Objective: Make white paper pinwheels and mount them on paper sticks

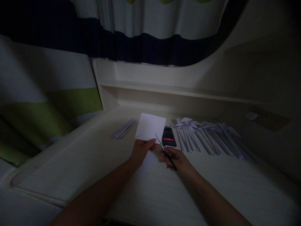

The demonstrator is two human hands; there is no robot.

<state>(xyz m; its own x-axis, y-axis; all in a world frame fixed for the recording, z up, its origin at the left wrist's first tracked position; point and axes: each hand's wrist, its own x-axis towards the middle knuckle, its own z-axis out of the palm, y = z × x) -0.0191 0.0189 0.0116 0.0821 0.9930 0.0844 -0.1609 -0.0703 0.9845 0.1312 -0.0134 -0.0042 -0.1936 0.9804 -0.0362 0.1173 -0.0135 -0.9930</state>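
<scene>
My left hand (141, 151) pinches the near edge of a white square sheet of paper (150, 125), held up over the desk. A short slit or crease shows at the sheet's lower left corner. In my right hand (175, 160) is a pair of scissors (167, 155) with dark handles. Their blades point up and left, with the tips in front of the sheet's lower right part. Whether the blades touch the paper I cannot tell. Another pale sheet (146, 166) lies flat on the desk below my left hand.
A phone (168, 137) with a lit screen lies right of the paper. Farther right are several paper pinwheels (188, 133) with rolled stems. Several rolled paper sticks (123, 128) lie at the left. Behind the desk (94, 169) runs a shelf (164, 88), under curtains (150, 44).
</scene>
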